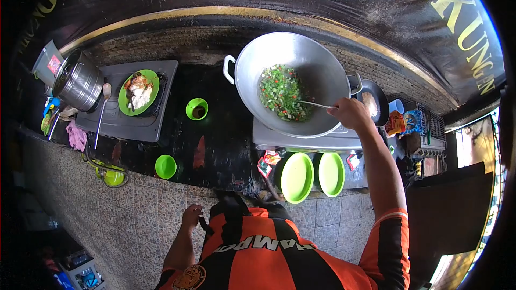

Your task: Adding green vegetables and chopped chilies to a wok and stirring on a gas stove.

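My right hand (351, 112) is closed on the handle of a metal spatula or ladle (318, 105), whose head is hidden among chopped green and red vegetables (284, 92). These lie in a large aluminium wok (326, 64) on the right-hand gas stove (306, 141). Low beside my striped shirt, my left hand (192, 214) has its fingers curled by a dark strap or cord (205, 226); whether it grips it I cannot tell. Two oval-looking green plates (297, 178) (331, 175) lie at the counter's front edge, near the stove.
The left stove (90, 123) bears a green plate of food (154, 102) and a long spoon (100, 119); a steel pot (80, 84) stands beside it. Green cups (196, 108) (165, 166) stand mid-counter. Right of the wok are a dark frying pan (381, 100) and a blue cup (396, 106).
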Available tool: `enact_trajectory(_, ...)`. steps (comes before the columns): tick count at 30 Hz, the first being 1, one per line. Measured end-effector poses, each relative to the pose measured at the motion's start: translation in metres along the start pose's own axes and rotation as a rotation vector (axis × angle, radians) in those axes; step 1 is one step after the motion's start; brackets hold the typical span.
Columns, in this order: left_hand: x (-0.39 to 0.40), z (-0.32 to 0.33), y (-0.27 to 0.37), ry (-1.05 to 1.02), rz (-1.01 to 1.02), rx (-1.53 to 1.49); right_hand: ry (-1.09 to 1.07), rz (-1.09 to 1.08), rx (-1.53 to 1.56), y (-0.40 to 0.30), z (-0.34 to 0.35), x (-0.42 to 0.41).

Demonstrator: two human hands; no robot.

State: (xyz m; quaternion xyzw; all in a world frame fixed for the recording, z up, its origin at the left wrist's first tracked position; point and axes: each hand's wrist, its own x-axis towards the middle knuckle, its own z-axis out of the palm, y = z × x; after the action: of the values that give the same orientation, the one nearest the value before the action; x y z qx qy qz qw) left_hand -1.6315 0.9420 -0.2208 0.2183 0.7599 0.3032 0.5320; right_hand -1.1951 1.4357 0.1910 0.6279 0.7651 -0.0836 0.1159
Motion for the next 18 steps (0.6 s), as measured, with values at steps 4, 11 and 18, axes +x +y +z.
enact_trajectory(4,0.001,0.004,0.006,-0.004,0.011,-0.049,-0.071,0.003,0.044,0.005,-0.004,0.000)
enact_trajectory(11,0.005,0.006,0.012,-0.043,-0.033,-0.085,-0.077,-0.027,0.071,0.023,-0.021,-0.010)
enact_trajectory(18,0.004,0.010,0.024,-0.064,-0.034,-0.003,0.187,-0.044,-0.145,0.018,-0.024,-0.034)
